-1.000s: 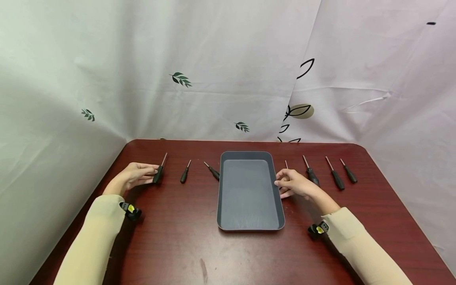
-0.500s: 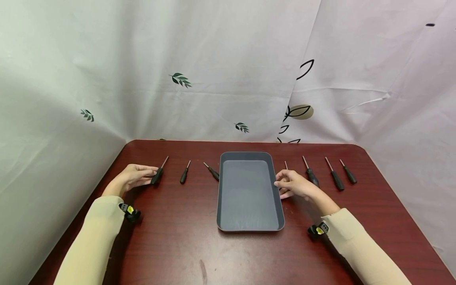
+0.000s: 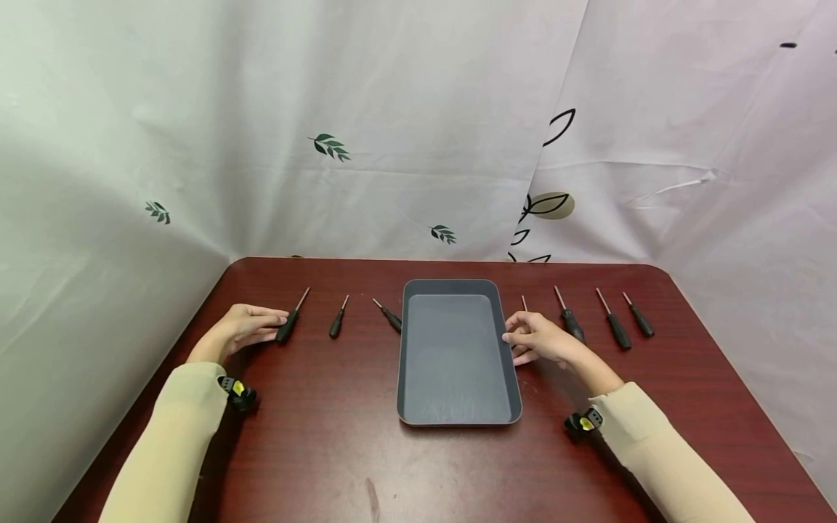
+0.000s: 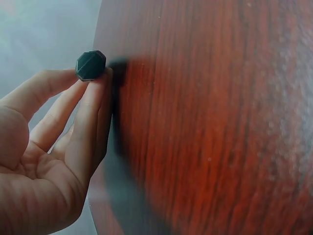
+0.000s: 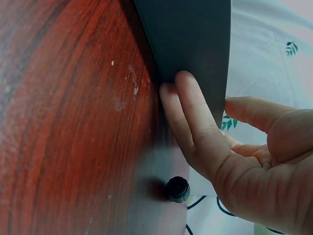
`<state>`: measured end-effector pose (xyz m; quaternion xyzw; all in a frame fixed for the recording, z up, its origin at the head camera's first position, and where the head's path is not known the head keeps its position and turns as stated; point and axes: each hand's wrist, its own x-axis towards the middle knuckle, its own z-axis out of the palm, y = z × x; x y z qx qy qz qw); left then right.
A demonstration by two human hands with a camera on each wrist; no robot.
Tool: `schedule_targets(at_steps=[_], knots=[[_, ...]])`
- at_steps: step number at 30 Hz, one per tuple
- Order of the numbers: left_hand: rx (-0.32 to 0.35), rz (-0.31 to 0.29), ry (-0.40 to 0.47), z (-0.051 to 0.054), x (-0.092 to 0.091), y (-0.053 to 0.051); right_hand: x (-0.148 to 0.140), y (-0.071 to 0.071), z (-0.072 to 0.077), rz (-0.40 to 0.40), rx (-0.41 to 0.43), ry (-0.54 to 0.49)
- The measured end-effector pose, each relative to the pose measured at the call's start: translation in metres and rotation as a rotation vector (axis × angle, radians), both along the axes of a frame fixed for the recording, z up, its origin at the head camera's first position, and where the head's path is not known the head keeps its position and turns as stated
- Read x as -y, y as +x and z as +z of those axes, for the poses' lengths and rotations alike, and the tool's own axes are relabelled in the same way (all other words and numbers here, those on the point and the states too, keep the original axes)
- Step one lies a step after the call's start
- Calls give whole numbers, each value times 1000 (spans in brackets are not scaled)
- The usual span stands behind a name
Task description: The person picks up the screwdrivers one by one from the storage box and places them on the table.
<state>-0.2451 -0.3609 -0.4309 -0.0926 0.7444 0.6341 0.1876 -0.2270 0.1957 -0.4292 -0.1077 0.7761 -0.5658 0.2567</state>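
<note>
On the table's left side, my left hand [image 3: 247, 328] pinches the black handle of a screwdriver [image 3: 288, 325] between thumb and fingertips. Its thin metal shaft points away and slightly right. In the left wrist view the faceted butt of that screwdriver [image 4: 91, 65] faces the camera. A dark grey rectangular tray [image 3: 458, 356] stands mid-table with nothing in it. My right hand [image 3: 538, 338] grips its right wall, thumb at the rim and fingers flat along the outer side, as the right wrist view shows with the tray wall [image 5: 188, 39]. Behind this hand another screwdriver [image 3: 524, 301] is mostly hidden.
Left of the tray lie a short screwdriver [image 3: 338, 319] and another screwdriver [image 3: 390, 318] close to the tray's wall. To the right lie a thicker screwdriver [image 3: 571, 319], a long one [image 3: 617, 327] and a small one [image 3: 641, 319]. A white curtain [image 3: 392, 145] surrounds the reddish-brown table [image 3: 314, 450].
My left hand has lowered slightly with the screwdriver, whose tip has dropped and tilted a little more to the right. The right hand and the tray have stayed in place.
</note>
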Motion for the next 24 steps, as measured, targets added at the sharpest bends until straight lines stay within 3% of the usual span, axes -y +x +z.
schedule_targets(at_steps=[12, 24], knots=[[12, 84, -67, 4, -2, 4, 1, 0, 0, 1, 6, -4], [-1, 97, -82, 6, -3, 7, 1, 0, 0, -2, 1, -1]])
